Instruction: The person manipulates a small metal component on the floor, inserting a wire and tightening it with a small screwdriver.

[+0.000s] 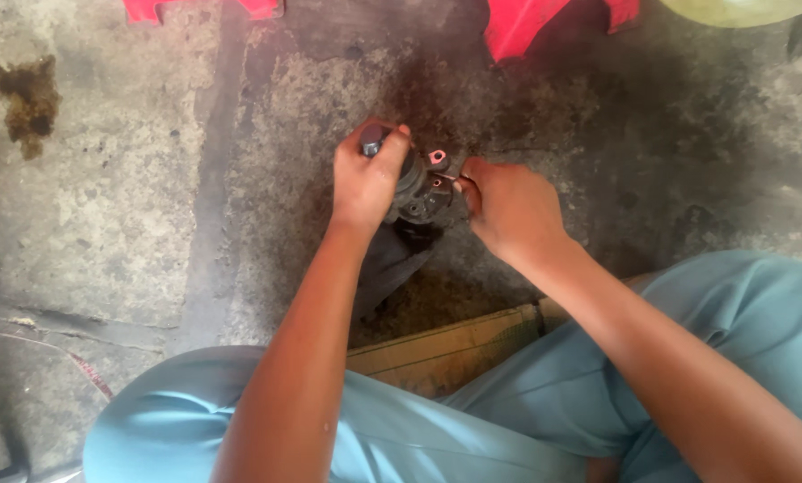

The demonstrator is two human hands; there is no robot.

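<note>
- Item: dark metal mechanical part [419, 192], held just above the stained concrete floor [106, 179], between both hands.
- Left hand [365, 179]: grip closed around the part's upper body, thumb near a rounded black cap [371, 139].
- Right hand [513, 210]: grip pinched narrow on something small at the part's side; what exactly cannot be told.
- Look: blackened, greasy casting with a small pinkish lug [437, 157] on top; details blurred.
- Handling, as judged: rigid, fairly heavy for its bulk, likely oily and slippery; best held around the main body, not by the lug.
- Surroundings: dark rag [388, 264] beneath, cardboard [446, 349] by the knees, red plastic stool legs [517, 27] beyond.
</note>
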